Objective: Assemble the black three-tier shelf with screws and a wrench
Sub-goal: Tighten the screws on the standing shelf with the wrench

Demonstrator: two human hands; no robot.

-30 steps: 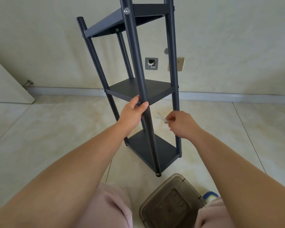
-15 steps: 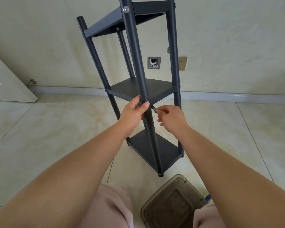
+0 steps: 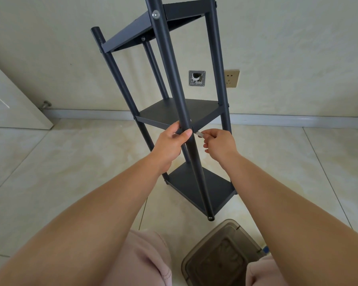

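Both arms outstretched, left grip (image 3: 171,141) curled round the front post (image 3: 174,79), right grip (image 3: 218,142) pinching a wrench (image 3: 199,133).

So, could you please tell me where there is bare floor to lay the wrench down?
Bare tiles lie left of the shelf, toward the door, and right of it, below the socket. It is crowded near the brown bin beside the front post's foot.

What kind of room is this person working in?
Probably a room in a home, perhaps unfinished or newly moved into. The floor is glossy beige tile, a wall socket sits beside an open wall box, and a door with a floor stopper stands at the left.
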